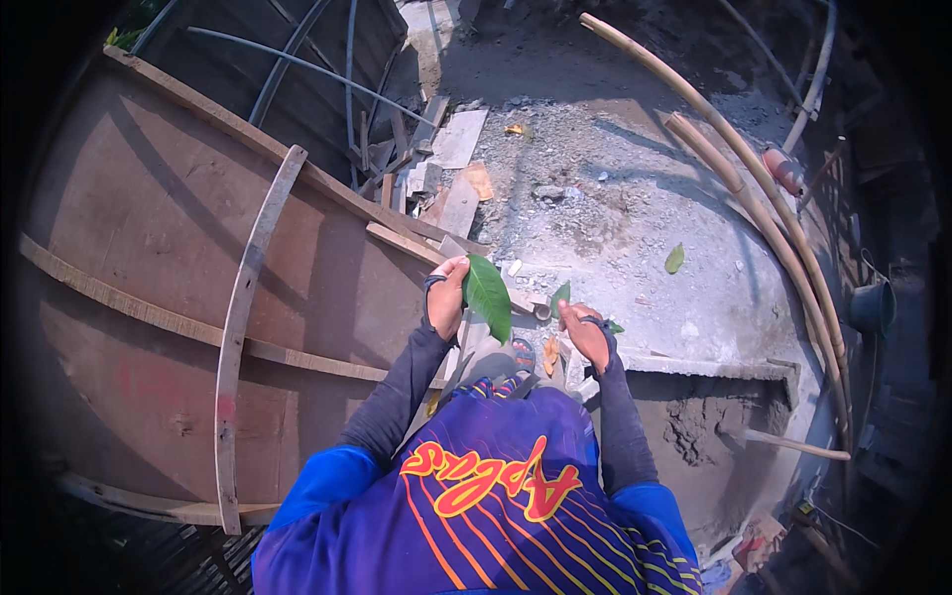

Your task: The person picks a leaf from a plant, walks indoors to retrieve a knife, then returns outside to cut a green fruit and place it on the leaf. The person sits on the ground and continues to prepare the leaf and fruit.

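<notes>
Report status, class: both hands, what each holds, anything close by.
Left hand shut on large green leaf. Right hand pinching small green leaf. Brown plywood panel alongside left; bamboo poles lie right.

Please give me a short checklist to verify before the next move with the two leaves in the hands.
1. Left hand grips the big leaf: ok, pinched at its upper end.
2. Right hand grips the small leaf: ok, though the grip point is mostly hidden.
3. The leaves are apart: ok, a gap shows between them.
4. Footing: cannot tell, only one sandal shows below the hands.
5. Loose planks on the ground ahead: not ok, scattered.
6. Bamboo poles away from the hands: ok, far to the right.
</notes>
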Available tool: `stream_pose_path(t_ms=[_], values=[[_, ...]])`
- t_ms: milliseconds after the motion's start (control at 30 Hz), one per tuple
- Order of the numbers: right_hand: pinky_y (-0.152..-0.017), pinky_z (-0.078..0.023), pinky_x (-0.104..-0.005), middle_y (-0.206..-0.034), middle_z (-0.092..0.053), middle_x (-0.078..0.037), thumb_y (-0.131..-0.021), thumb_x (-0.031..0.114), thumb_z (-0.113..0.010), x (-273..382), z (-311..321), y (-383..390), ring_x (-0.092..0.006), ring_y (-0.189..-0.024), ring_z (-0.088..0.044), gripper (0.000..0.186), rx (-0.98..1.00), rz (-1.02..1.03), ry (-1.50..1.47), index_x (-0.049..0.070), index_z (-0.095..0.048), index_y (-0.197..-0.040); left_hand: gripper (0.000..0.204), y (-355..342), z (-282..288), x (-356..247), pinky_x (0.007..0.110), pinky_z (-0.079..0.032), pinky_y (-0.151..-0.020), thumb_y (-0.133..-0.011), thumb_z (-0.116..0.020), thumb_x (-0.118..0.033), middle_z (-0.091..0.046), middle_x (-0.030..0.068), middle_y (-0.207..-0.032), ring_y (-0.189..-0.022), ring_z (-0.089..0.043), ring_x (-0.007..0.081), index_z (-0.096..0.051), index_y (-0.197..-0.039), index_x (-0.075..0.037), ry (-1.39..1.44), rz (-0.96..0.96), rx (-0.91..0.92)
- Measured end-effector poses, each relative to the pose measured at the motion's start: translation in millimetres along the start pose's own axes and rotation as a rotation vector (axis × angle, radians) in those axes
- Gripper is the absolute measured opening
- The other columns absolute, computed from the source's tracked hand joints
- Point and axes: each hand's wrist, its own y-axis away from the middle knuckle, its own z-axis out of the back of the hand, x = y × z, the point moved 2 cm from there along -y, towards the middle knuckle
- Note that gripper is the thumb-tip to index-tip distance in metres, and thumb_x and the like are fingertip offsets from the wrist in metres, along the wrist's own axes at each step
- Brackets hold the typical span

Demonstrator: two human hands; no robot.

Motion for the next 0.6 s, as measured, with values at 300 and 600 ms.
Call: stream_pose_path(t_ms=[300, 600], values=[[-0.065, -0.048, -0.0269, -0.084, -0.064, -0.005, -0.096, 0.036, -0.052, 42, 2, -16, -0.0104, -0.071, -0.06, 0.039, 0.072, 0.115, -0.752, -0.001, -0.06, -0.106, 0.02, -28, -106, 38, 0.028, -0.051, -0.074, -0.094, -0.054, -0.015, -0.062, 0.0082, -0.093, -0.082, -0.062, 0.0152, -0.052, -0.108, 0.0, -0.066, 0.31, 0.415], [-0.05, -0.041, -0.0251, -0.064, -0.053, 0.0, -0.095, 0.036, -0.049, 26, -43, -36, -0.008, -0.051, -0.05, 0.034, 0.146, -0.151, -0.692, 0.006, -0.056, -0.082, 0.015, -135, -60, 2, 0.029, -0.051, -0.073, -0.095, -0.052, -0.013, -0.063, 0.0078, -0.091, -0.08, -0.062, 0.0171, -0.054, -0.104, -0.001, 0.071, 0.095, -0.025]])
